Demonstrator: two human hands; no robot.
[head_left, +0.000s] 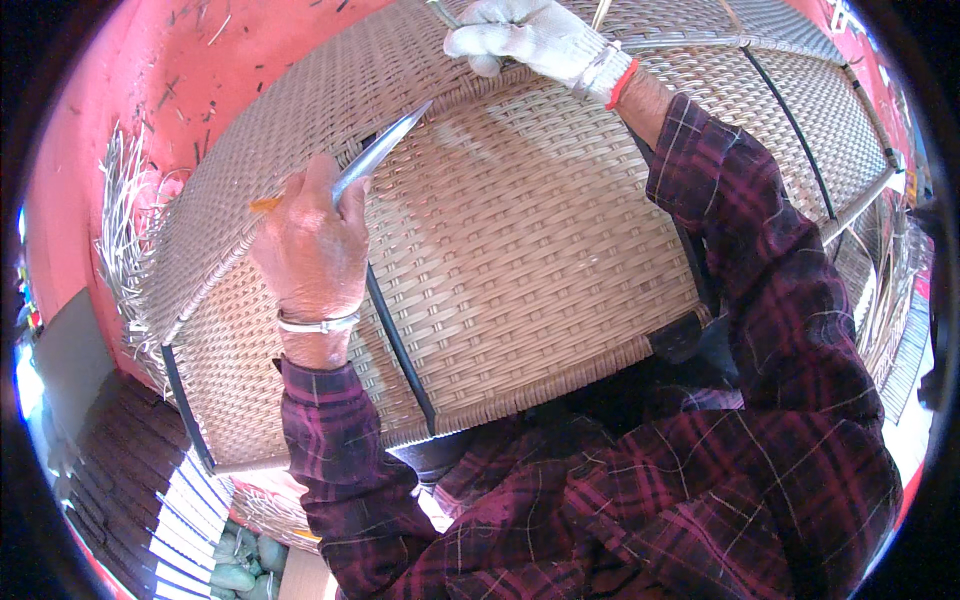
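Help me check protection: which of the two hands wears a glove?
The right hand: its white glove has a red-edged cuff; the left hand, holding a pointed metal tool, is ungloved.

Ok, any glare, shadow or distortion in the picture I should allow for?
Head view: black surround, with edges bowing toward the rim; head view: bright glint on the metal blade in the left hand; head view: woven piece unevenly lit, plaid shirt dark at the bottom.

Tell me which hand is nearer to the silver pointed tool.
Left. The bare left hand grips the silver pointed tool; the gloved right hand is off it, beyond and to the right of its tip.
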